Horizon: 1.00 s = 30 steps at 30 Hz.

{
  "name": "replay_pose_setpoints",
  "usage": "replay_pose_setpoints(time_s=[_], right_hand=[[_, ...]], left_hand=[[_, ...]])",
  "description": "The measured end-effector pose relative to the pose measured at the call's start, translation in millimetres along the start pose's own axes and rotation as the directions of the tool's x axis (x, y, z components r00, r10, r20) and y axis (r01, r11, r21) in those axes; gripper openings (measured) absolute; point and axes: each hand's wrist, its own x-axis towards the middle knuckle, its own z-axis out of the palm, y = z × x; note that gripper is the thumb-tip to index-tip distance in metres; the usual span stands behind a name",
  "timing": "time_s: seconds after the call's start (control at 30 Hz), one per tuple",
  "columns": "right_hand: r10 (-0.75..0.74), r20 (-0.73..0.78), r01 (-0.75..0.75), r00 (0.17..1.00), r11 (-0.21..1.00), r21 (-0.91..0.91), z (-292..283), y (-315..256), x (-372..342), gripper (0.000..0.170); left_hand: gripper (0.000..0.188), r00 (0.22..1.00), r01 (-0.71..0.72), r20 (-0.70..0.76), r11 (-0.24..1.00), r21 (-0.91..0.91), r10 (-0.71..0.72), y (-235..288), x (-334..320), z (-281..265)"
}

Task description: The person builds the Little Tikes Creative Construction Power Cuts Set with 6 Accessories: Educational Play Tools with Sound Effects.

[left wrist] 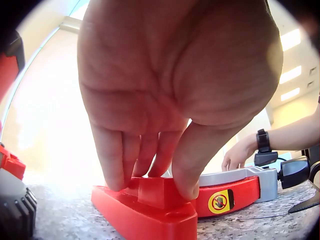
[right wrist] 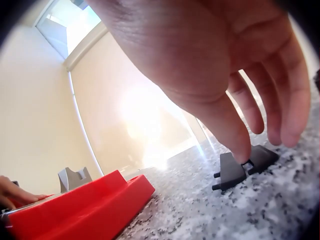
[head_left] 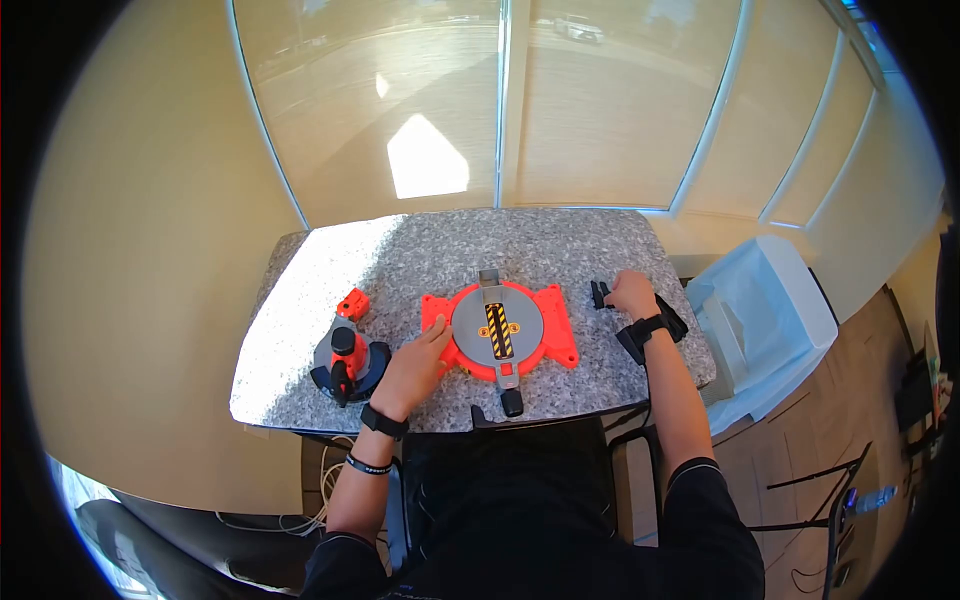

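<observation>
Red plastic base with a round grey disc lies mid-way along the speckled stone surface. The left hand covers its left side, grip pinching a raised red part. To the right, the right hand, grip spread, touches a small black plastic piece with its thumb. Its wrist partly hides black parts; a red-and-grey tool stands left of the base.

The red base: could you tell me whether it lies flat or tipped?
Flat: the red base rests on the table, its grey disc facing up.
</observation>
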Motion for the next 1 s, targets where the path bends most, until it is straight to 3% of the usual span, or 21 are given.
replay_pose_setpoints(time_s=[0.57,0.63,0.77,0.83,0.87,0.93,1.0], right_hand=[[0.037,0.070,-0.038,0.997,0.999,0.006,5.5,-0.4,4.5,0.032],[0.046,0.202,-0.061,0.978,0.996,0.066,-3.0,-4.3,2.7,0.028],[0.025,0.169,-0.062,0.985,0.975,0.215,-28.1,-14.9,-18.4,0.032],[-0.093,-0.013,0.092,0.996,0.938,0.334,-38.9,-22.8,-30.0,0.022],[-0.093,-0.012,0.092,0.996,0.938,0.333,-46.4,-27.4,-35.5,0.022],[-0.244,-0.003,0.208,0.970,0.818,0.536,-64.8,-43.2,-48.4,0.015],[-0.285,-0.025,0.253,0.958,0.801,0.542,-71.2,-56.2,-56.0,0.014]], left_hand=[[0.063,1.000,0.017,-0.006,1.000,0.009,-0.017,-1.3,-0.5,-0.6],[0.064,1.000,0.002,-0.010,1.000,0.024,-0.002,-3.1,-0.6,-0.1],[0.064,1.000,-0.008,-0.012,0.999,0.035,0.009,-3.6,-0.2,0.4],[0.064,1.000,0.008,0.005,0.999,0.041,-0.008,-0.8,-1.3,-0.9],[0.064,1.000,0.008,0.006,0.999,0.040,-0.009,0.1,-1.1,-1.3],[0.064,1.000,0.001,0.006,0.999,0.045,-0.001,0.7,-0.7,-1.9],[0.064,1.000,-0.002,0.003,0.999,0.037,0.002,-1.1,-0.6,0.0]])
